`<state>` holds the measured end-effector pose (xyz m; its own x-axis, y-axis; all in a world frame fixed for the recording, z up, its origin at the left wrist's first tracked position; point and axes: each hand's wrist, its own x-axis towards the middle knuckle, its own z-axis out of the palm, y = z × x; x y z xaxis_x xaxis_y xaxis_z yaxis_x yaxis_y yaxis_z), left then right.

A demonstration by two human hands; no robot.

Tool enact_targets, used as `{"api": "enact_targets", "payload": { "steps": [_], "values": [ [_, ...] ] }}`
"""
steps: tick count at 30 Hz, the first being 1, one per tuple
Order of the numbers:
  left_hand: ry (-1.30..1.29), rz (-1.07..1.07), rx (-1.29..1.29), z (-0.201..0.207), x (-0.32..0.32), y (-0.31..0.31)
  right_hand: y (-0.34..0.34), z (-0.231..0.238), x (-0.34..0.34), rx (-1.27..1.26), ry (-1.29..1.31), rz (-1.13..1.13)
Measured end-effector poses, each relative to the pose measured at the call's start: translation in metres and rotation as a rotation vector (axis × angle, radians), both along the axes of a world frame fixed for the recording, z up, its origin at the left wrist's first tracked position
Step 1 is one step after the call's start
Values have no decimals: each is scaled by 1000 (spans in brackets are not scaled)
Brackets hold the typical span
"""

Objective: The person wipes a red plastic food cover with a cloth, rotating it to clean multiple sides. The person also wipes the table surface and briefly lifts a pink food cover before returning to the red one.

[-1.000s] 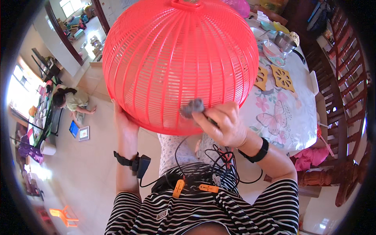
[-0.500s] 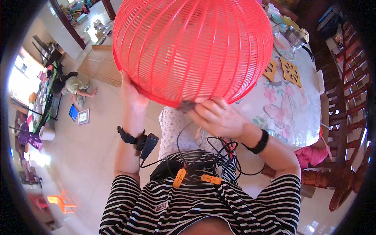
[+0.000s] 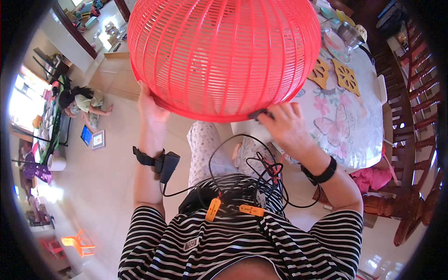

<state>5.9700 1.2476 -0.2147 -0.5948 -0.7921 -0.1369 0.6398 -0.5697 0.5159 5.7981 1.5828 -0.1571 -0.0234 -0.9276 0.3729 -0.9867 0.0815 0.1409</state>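
A large red slatted plastic food cover [image 3: 224,60], dome-shaped, is held up in front of me. My left hand [image 3: 152,103] is closed on its rim at the near left, the fingers partly hidden behind the rim. At the near right of the rim, my right hand [image 3: 285,125] pinches a small dark cloth [image 3: 260,114] and presses it against the edge. Both wrists wear black bands, and a black device is strapped to the left one.
To the right stands a table with a flowered cover [image 3: 331,126], bearing yellow trivets [image 3: 346,77], a metal pot [image 3: 350,35] and bowls. Dark wooden railings [image 3: 415,135] rise beyond it. A person [image 3: 88,105] crouches on the floor at left, near an orange chair [image 3: 78,242]. Black cables [image 3: 261,163] hang at my waist.
My right hand has slid along the rim to the right with the dark cloth, its fingers lifting. The food cover has shifted slightly left and up, my left hand still on it.
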Motion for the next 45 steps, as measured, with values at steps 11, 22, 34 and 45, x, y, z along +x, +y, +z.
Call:
{"api": "enact_targets", "payload": {
  "steps": [11, 22, 34, 45],
  "values": [
    [-146, -46, -159, 7, 2, -3, 12, -2, -48, -133, -116, -225],
    [-196, -149, -149, -12, 4, 77, -6, -1, -34, -92, -83, -90],
    [-94, -219, -323, -5, 36, -31, -13, -5, -46, -123, -138, -121],
    [-9, 145, -79, 7, 5, 2, -19, 19, -4, -35, -189, 110]
  ]
}}
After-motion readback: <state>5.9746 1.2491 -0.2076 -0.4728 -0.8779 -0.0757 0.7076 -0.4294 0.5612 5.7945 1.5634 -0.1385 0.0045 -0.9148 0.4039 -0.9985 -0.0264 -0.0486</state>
